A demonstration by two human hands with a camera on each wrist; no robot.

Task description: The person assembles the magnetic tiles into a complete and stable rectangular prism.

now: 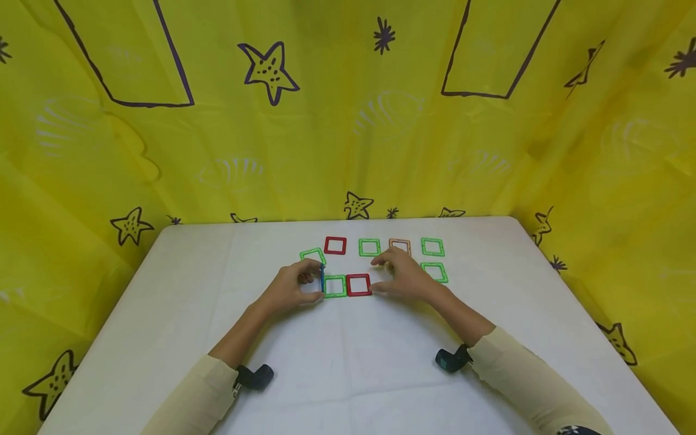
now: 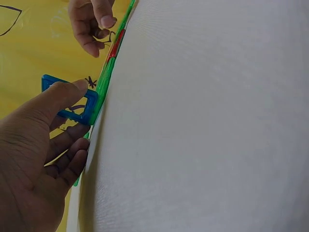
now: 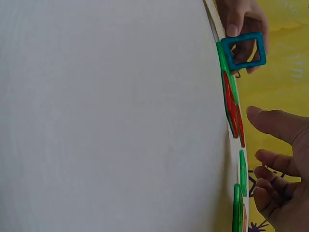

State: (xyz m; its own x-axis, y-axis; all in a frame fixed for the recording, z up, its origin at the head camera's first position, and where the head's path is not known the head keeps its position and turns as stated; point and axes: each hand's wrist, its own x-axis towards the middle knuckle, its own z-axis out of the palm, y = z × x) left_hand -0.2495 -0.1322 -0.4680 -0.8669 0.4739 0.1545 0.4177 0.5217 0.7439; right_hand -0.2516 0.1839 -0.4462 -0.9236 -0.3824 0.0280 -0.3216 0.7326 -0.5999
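So the whole backdrop is bright yellow fabric (image 1: 326,136), hanging in soft folds behind the table and down both sides. It's covered in dark-outlined starfish (image 1: 269,71), little spiky bursts (image 1: 383,35), faint pale shells (image 1: 388,112) and a couple of big boxy outlines (image 1: 133,57) up top. The table (image 1: 337,362) is white with rounded far corners and some faint creases, and the light's pretty soft and even.
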